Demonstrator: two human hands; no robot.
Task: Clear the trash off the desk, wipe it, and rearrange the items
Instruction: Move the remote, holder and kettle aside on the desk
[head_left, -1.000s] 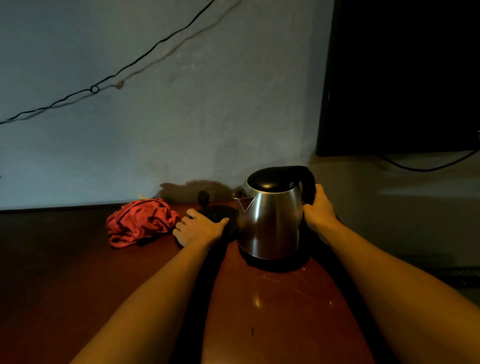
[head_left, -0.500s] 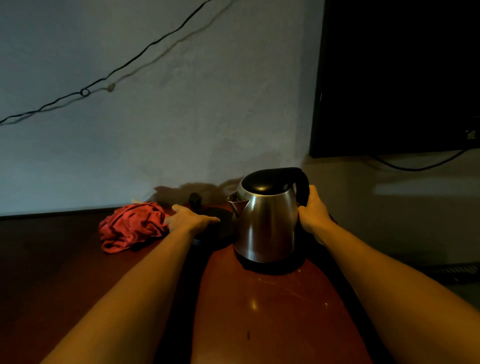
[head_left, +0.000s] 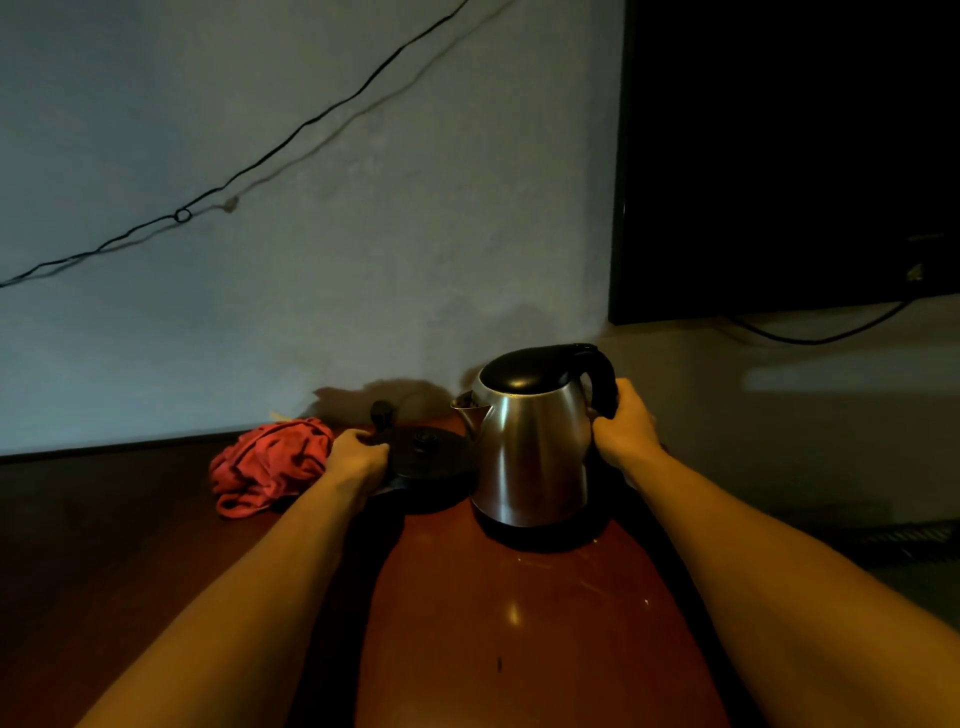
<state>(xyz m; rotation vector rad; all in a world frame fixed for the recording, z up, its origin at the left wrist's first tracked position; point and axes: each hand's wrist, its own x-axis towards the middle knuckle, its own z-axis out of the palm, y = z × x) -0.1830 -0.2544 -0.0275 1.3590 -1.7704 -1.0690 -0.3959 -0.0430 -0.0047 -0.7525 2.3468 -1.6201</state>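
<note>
A steel electric kettle with a black lid stands on the brown desk near the wall. My right hand grips its black handle. Left of the kettle lies the round black kettle base, its left edge tilted up off the desk. My left hand holds that edge with curled fingers. A crumpled red cloth lies just left of my left hand.
A black plug sits behind the base by the wall. A dark screen hangs at the upper right with a cable below it. A thin wire runs along the wall. The desk's right edge falls off beside the kettle.
My left hand shifted from resting flat on the base to gripping its left edge, and that edge has lifted. My right hand stays on the kettle handle.
</note>
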